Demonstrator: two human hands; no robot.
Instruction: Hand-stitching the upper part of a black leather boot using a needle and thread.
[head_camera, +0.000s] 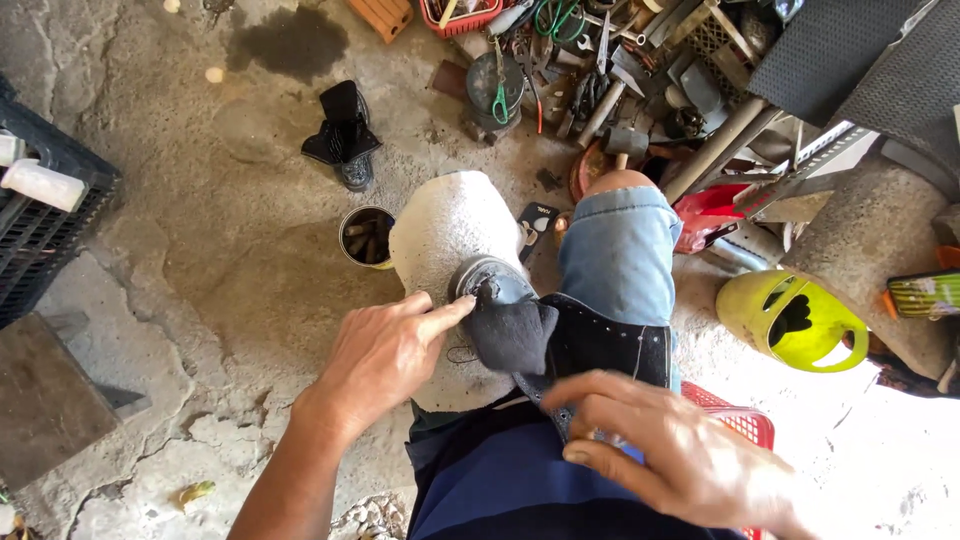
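Note:
A black shoe upper (560, 335) lies over a metal shoe last (490, 275) that stands against a pale stone block (450, 240) between my knees. My left hand (385, 355) rests on the block, its index finger pressing the toe of the black upper by the metal last. My right hand (670, 450) lies on my lap with its fingers spread over the rear edge of the upper, pinning it down. My right knee in rolled blue jeans (620, 250) is just beyond the shoe.
A tin can with nails (365, 237) stands left of the block, a black boot (345, 135) farther back. Hammers, pliers and scrap tools (590, 70) crowd the far ground. A yellow-green plastic jug (795, 320) sits right, a black crate (45, 215) left, a red basket (745, 425) under my leg.

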